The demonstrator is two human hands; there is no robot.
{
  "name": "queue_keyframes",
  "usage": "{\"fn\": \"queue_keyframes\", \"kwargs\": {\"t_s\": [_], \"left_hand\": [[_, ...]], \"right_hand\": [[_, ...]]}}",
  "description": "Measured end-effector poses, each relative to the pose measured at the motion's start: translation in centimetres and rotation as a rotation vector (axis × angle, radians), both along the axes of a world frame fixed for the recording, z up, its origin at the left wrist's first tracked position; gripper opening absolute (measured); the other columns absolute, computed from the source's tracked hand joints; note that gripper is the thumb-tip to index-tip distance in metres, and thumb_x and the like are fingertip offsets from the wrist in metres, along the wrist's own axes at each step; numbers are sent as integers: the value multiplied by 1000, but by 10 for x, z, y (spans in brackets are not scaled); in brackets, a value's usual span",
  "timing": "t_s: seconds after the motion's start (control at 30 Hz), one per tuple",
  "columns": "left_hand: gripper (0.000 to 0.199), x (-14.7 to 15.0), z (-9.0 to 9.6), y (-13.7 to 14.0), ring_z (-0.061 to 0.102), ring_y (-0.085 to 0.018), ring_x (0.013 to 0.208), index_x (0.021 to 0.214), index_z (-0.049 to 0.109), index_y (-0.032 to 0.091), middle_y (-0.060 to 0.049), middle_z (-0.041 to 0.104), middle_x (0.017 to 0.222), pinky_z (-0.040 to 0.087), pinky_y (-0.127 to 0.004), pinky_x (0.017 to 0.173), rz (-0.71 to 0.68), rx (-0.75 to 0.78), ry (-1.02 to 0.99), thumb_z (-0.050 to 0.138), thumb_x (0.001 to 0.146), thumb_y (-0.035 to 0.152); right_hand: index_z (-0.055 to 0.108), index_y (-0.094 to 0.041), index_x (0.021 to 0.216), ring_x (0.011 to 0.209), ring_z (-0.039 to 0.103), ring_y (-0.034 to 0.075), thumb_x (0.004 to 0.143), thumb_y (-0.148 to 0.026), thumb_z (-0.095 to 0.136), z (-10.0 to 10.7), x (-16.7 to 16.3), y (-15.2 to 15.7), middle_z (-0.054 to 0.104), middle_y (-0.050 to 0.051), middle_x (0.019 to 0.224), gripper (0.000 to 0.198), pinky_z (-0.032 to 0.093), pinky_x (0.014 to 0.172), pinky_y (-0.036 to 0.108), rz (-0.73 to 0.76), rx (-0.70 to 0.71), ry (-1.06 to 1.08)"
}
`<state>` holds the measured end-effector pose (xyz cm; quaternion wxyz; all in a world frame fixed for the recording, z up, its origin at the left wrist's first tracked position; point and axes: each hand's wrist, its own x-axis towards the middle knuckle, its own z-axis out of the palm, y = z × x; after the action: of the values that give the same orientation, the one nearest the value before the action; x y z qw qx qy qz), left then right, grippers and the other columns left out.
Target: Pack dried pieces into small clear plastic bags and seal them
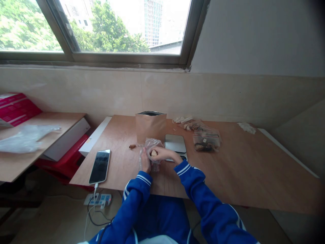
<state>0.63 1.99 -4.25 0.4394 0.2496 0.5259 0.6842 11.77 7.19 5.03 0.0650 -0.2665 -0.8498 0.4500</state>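
My left hand [145, 162] grips the side of a small clear plastic bag [152, 144] standing on the wooden table [243, 169]. My right hand [162, 154] reaches into the bag's mouth, its fingers pinching a pale brown piece [153, 153]. Both arms wear blue sleeves with white stripes. Directly behind the bag stands an open brown paper pouch [150, 127]. A small digital scale [175, 143] lies just right of my hands.
A phone [100, 166] on a charging cable lies at the table's left edge, with a power strip [99, 199] on the floor below. A clear zip bag of dark pieces [206, 141] and loose pale bits [186, 122] sit behind. A side table [15, 166] with pink boxes [15, 109] stands left.
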Motion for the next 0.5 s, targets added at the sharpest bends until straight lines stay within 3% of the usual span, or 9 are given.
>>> {"fn": "queue_keyframes", "kwargs": {"t_s": [0.1, 0.33, 0.5], "left_hand": [[59, 1, 4, -1, 66, -18, 66, 87, 68, 12, -9, 71, 78, 51, -25, 53, 5, 10, -3, 39, 87, 63], [64, 3, 9, -3, 51, -11, 40, 93, 69, 10, -5, 67, 64, 35, -21, 34, -10, 16, -8, 37, 86, 66], [65, 2, 6, -3, 40, -9, 30, 76, 66, 12, 1, 51, 43, 27, -21, 29, -13, -53, 14, 37, 85, 69]], "right_hand": [[65, -16, 92, 71, 56, 12, 70, -13, 58, 4, 4, -1, 64, 0, 86, 23, 45, 60, 19, -66, -84, 31], [64, -15, 93, 73, 57, 13, 73, -13, 57, 11, 12, -3, 63, 2, 88, 22, 46, 58, 18, -194, -145, 143], [64, -16, 89, 64, 55, 11, 74, -13, 57, 9, 3, -9, 63, 0, 79, 17, 40, 50, 18, -224, -88, 6]]}}
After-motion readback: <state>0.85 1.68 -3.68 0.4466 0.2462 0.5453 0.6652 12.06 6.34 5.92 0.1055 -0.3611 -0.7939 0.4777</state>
